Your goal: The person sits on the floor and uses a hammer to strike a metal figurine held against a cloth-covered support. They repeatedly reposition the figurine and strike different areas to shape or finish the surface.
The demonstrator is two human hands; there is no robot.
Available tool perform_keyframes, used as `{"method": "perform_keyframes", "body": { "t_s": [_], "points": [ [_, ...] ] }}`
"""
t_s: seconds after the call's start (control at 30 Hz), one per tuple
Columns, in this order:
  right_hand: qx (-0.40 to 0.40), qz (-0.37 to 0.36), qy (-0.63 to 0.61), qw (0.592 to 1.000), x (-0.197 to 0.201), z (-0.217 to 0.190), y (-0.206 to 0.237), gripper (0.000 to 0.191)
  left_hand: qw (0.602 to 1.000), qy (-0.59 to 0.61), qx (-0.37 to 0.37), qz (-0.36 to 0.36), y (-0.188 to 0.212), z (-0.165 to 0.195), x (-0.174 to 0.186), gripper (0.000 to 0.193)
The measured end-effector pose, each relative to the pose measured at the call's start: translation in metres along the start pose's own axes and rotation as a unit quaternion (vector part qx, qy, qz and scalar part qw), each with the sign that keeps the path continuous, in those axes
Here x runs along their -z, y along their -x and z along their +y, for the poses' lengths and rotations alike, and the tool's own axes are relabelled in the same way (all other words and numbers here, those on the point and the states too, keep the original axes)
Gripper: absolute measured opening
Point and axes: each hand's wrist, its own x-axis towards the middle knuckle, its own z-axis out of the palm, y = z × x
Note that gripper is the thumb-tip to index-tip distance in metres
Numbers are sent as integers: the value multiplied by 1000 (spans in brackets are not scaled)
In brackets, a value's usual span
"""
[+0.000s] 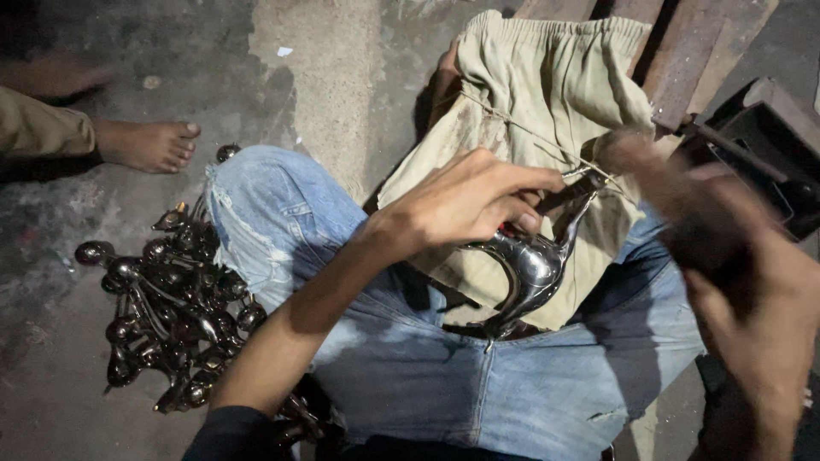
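Both hands (pixel 478 205) grip a curved metal piece (pixel 530 265).

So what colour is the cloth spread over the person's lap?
Khaki beige cloth, smudged with dark marks; the head view shows it.

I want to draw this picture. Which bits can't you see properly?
All in the head view:
- Right hand: blurred, so whatever it grips cannot be told.
- Shiny curved metal piece: its top is covered by the left hand.
- Pile of dark metal pieces: too dim to count.
- Bare foot: another person's, cut off by the left edge.
- Dark metal block: cut off at the right edge.
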Motion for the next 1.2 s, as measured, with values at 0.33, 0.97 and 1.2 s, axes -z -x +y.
{"method": "perform_keyframes", "body": {
  "t_s": [0.33, 0.97, 1.2],
  "points": [
    [-2, -14, 13, 1000, -3, -4, 3, 60, 987, 30, 110, 116, 24, 20, 0, 36],
    [33, -59, -116, 991, -5, 19, -37, 69, 888, -263, 177, 333, 61, 42, -68, 16],
    [231, -157, 197, 940, 2, -43, -62, 67, 885, -222, 163, 375, 74, 23, -88, 10]
  ]
}}
